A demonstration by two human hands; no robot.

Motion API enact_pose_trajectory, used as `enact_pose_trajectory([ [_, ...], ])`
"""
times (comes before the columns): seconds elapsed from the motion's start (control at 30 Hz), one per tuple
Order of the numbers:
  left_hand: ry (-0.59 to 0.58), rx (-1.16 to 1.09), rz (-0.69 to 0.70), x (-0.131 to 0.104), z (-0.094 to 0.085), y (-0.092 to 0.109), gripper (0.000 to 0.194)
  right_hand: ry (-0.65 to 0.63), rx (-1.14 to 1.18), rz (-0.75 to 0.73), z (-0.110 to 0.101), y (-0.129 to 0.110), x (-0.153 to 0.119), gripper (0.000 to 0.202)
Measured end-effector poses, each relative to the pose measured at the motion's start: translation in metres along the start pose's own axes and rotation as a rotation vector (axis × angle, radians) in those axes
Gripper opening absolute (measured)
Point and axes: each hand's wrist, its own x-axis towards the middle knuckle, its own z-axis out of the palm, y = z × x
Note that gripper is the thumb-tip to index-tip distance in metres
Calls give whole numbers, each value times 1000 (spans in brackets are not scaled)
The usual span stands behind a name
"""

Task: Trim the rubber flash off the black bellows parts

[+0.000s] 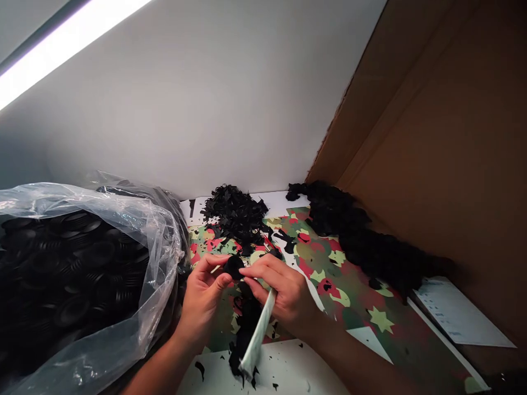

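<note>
My left hand (202, 294) pinches a small round black rubber part (234, 266) between thumb and fingers, just above the camouflage-patterned mat (329, 263). My right hand (280, 291) touches the same part with its fingertips and grips a thin pale tool (259, 334) that slants down toward me. Black trimmings (247, 323) hang and lie right under both hands.
A clear plastic bag (82, 274) full of black rubber parts fills the left. A heap of black scraps (236, 214) lies at the back, another pile of black pieces (362, 236) along a cardboard wall (444, 164) on the right. A printed sheet (457, 312) lies at right.
</note>
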Motion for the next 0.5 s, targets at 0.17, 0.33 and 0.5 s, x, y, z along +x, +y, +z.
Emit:
enact_pose_trajectory([
  [0.17,-7,92,47,0,2,1,35,-35,-69,-51,0,2,-1,17],
  [0.33,1,115,81,1,6,1,31,-44,-211,-67,6,0,-3,20],
  [0.5,41,62,164,-3,6,3,29,140,-284,66,-1,18,1,18],
])
